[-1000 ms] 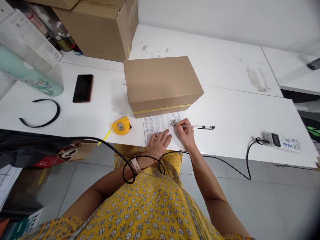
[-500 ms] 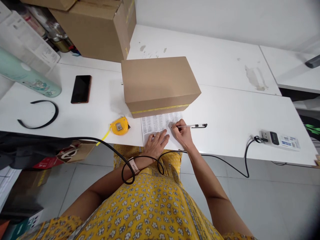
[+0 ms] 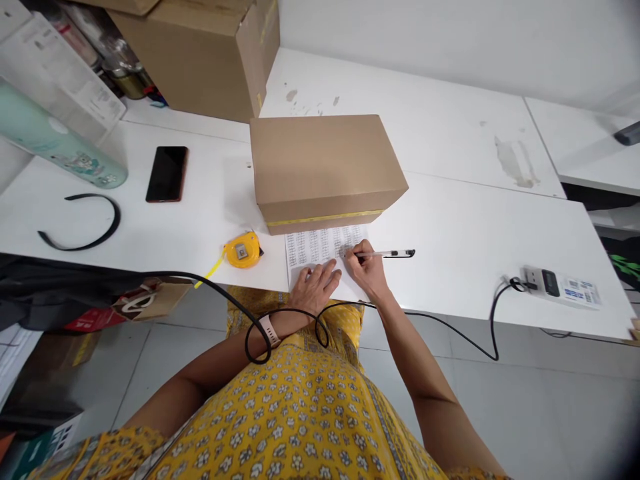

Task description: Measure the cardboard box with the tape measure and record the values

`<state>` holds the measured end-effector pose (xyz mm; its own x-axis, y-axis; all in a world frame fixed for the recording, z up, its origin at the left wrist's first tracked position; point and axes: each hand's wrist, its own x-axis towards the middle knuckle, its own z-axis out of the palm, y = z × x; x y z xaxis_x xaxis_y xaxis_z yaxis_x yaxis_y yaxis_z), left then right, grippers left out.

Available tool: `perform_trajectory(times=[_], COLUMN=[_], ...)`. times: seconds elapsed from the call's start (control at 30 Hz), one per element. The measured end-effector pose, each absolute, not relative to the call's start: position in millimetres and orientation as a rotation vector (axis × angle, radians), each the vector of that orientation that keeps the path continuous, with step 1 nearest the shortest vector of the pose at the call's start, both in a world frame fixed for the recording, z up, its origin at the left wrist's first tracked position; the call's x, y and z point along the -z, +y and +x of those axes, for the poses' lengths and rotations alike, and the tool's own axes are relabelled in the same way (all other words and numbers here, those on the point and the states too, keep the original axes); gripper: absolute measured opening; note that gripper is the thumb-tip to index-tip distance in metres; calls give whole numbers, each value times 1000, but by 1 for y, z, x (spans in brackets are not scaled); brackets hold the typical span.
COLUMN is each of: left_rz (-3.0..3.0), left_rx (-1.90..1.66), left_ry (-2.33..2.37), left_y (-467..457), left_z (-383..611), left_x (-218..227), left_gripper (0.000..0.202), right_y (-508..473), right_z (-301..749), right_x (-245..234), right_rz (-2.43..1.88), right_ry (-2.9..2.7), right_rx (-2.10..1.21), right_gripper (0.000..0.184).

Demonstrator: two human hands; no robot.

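At the far left of your table [image 3: 450,247], the phone [image 3: 167,174] lies well apart from your 2 hands. Next comes the yellow tape measure [image 3: 243,251], near the sheet but not touching it, with some tape pulled out over the edge (I see no sign that it is used at this moment).

Your left hand [image 3: 314,288] lies palm down on the near part of the sheet [image 3: 320,247], fingers somewhat spread; it grips nothing. The sheet is flat at the table's near edge, just in front of the cardboard box [image 3: 327,163], which hides its far end. Several columns of small dark marks are already there, so I judge that a good part is done. The strip toward you looks blank where your hands do not cover it; how much of it must be filled, I cannot tell.

Your right hand [image 3: 367,270] has its fingers closed around 1 pen [image 3: 393,253], its tip down by the right-hand columns. The writing, I judge, is in progress, not finished.
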<state>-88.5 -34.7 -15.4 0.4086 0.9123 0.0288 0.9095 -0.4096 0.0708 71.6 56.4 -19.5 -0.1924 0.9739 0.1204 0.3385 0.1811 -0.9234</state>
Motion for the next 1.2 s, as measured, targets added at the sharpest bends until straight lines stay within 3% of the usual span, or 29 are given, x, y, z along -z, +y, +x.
perform_trajectory(times=[1.2], left_rz=[2596], left_rx=[-119], left_ry=[1670], left_y=[-35], left_z=[-89], left_x=[17], left_gripper=[45], right_y=[57], right_z=[72], right_x=[18], right_rz=[-1328], right_ry=[-1642], right_rx=[-970], right_gripper=[20])
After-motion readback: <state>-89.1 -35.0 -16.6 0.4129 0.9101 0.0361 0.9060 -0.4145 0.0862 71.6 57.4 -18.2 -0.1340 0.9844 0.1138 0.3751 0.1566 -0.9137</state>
